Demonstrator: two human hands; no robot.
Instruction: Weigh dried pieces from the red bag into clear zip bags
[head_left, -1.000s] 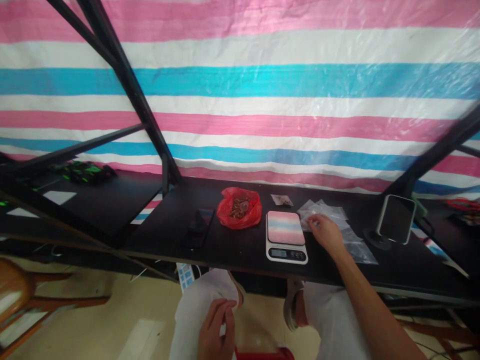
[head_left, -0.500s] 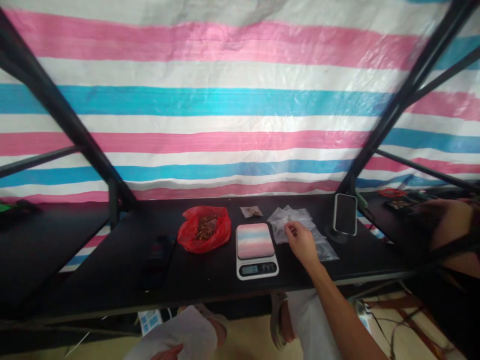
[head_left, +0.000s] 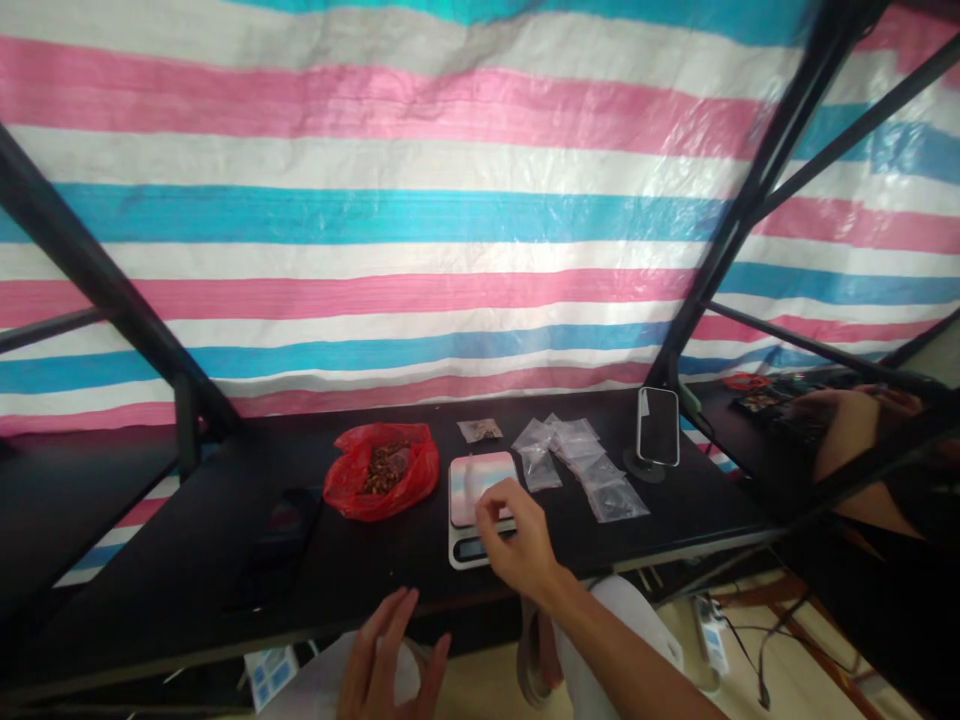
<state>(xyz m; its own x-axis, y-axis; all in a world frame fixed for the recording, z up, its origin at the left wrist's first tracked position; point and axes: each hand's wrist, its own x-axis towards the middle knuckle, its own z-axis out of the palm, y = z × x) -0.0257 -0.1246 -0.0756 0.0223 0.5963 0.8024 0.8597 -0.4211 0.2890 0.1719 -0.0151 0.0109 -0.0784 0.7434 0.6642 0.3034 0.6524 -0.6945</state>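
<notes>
My right hand (head_left: 517, 535) is over the front of a kitchen scale (head_left: 459, 552), its thumb and fingers pinched. A faint, see-through plastic bag (head_left: 471, 482) seems to hang from the pinch above the scale's shiny plate; its outline is blurred. The hand covers part of the scale's display. My left hand (head_left: 386, 655) is raised at the table's front edge with fingers spread, holding nothing. Left of the scale lies an open red plastic bag (head_left: 341, 490) with small brown pieces (head_left: 386, 467) inside. Several clear zip bags (head_left: 577, 450) lie overlapping to the right of the scale.
Behind the scale lies a small filled clear bag (head_left: 481, 430). A phone (head_left: 658, 427) leans on a round stand at the right. A dark flat object (head_left: 281, 530) lies at the left. Black metal posts flank the table, and another person's arm (head_left: 847, 450) is at the far right.
My right hand has moved left from the clear zip bags to over the scale, and the bags have shifted apart. My left hand has risen from my lap to the table edge.
</notes>
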